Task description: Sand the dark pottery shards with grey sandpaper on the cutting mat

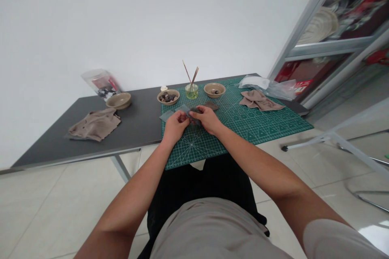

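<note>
Both hands meet over the green cutting mat (240,123), fingertips close together. My left hand (176,125) is closed in a pinch; what it holds, if anything, is hidden by the fingers. My right hand (209,119) is closed around a dark grey piece (195,114) that looks like a folded sheet, perhaps sandpaper. A grey-blue sheet piece (166,115) lies on the mat beside my left hand, and another shows just behind the fingers. Past my right hand lies a brown piece (212,106). Behind the hands stands a bowl of dark and brown stones (168,97).
A glass with thin brushes (191,91) and a bowl with a few small stones (214,90) stand at the back. Brown cloths lie right (259,101) and left (95,124). Further left are a tan bowl (119,101) and a clear container (101,83); a plastic bag (269,85) lies back right.
</note>
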